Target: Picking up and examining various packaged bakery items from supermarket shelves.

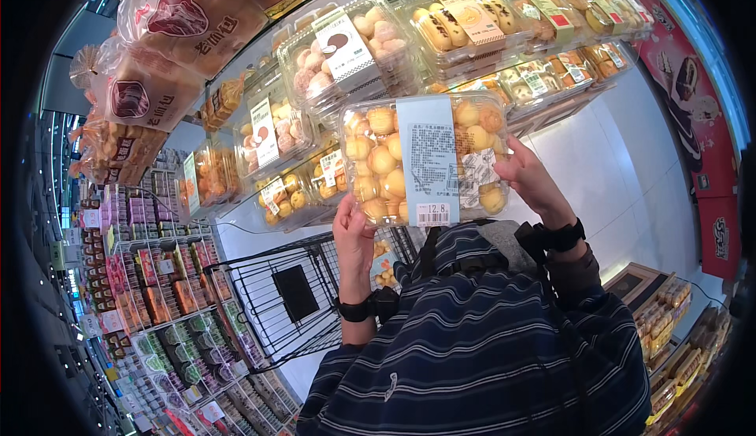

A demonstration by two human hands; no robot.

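Between my hands is a clear plastic clamshell box of small round golden pastries, wrapped by a pale blue paper band bearing print, a barcode and a price label. My left hand grips its lower left corner. At the right edge, my right hand pinches the box, fingers partly behind it. Just beyond the box stands a display shelf of packed pastries, with a clamshell of round sugared pastries closest behind its top edge. Another package of round pastries shows partly below my left hand, inside the cart.
A black wire shopping cart stands at my left. Bagged bread loaves hang over the upper left, above racks of packaged snacks. More packaged bread lies at lower right. A red printed display panel borders the tiled floor.
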